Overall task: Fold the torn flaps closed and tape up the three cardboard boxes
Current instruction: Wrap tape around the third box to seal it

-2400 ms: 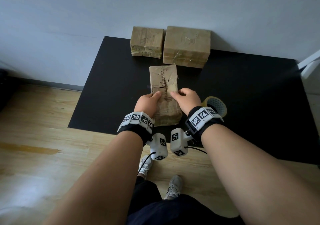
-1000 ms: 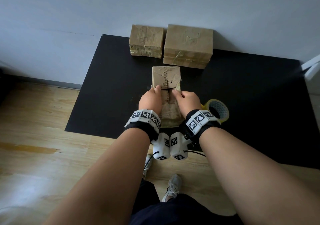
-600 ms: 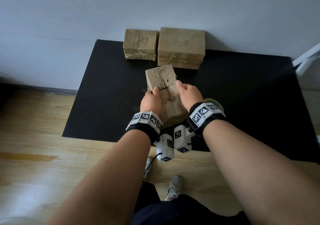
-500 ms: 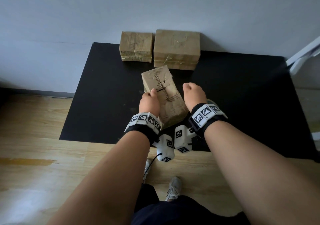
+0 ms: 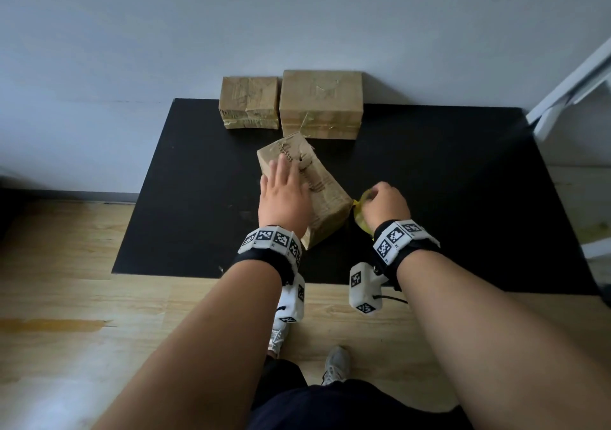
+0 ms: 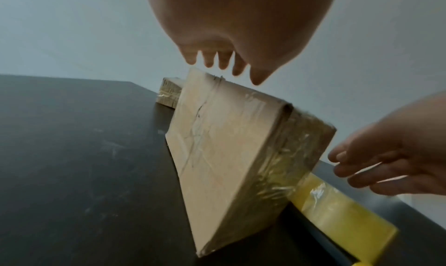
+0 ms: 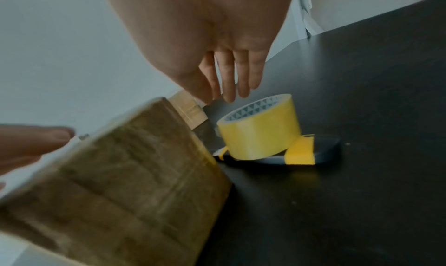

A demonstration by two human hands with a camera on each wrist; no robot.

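Near the tabletop's [image 5: 198, 178] front edge, third box [image 5: 307, 178] held down flat by open left hand [image 5: 284, 198]. Open right hand [image 7: 229, 75] reaching over yellow tape roll [image 7: 260, 129], nothing gripped. Next: grab tape, stick flaps shut.

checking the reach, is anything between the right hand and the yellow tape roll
Nothing. In the right wrist view the right hand hangs with straight fingers just above the yellow tape roll; only bare black mat shows behind.
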